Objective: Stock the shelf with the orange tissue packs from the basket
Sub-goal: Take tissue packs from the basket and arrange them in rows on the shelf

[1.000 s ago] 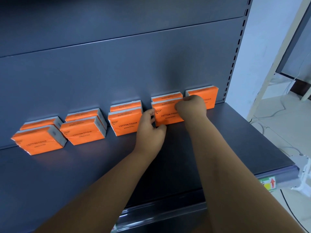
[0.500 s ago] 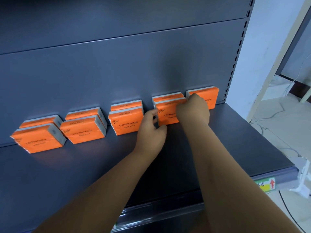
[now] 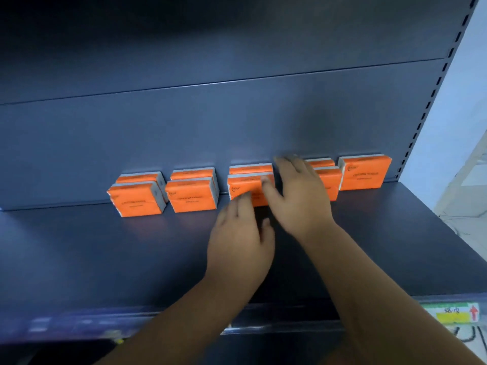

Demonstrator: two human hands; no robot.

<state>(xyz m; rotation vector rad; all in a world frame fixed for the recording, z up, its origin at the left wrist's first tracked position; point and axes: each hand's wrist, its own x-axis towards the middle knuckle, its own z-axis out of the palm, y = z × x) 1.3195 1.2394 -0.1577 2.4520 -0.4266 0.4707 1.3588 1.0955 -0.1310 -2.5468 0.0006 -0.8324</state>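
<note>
Orange packs (image 3: pixel 193 198) with grey-white ends and black print stand in pairs along the back panel (image 3: pixel 237 114) of the shelf (image 3: pixel 105 259); the single rightmost one is near the slotted upright (image 3: pixel 429 101). The left hand (image 3: pixel 239 241) has straight fingers close together and the right hand (image 3: pixel 297 198) has fingers spread. Both are at the middle pairs holding nothing, contact blurred. A wide strip of shelf runs from the row to the front lip with the price tag (image 3: pixel 452 316).

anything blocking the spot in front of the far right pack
Nothing visible does. The shelf in front of that pack is bare; the right hand hovers left of it, before the neighbouring pair.
</note>
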